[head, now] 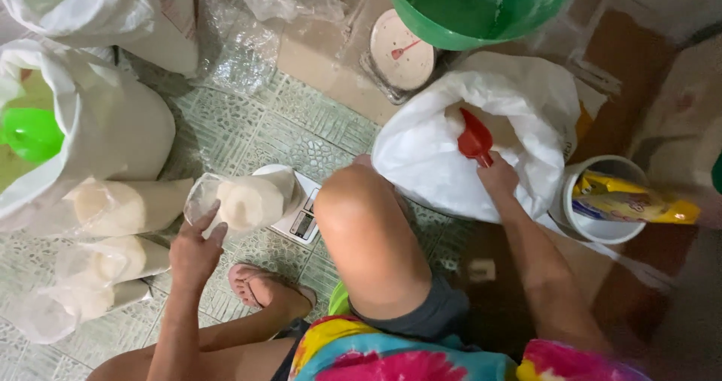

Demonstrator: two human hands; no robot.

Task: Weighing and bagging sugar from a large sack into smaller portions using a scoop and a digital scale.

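red scoop (474,138) | white sack (436,155) | green basin (481,5) | pale-green patterned floor tiles (248,129) | yellow packet (639,200) | tie-dye shirt (391,358)

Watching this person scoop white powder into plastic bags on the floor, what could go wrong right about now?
1. The clear bag sits on the small digital scale, steadied only at its mouth by the left hand; it might tip and spill.
2. The right hand holds the red scoop in the big white sack; carrying it past the raised knee could scatter powder on the tiles.
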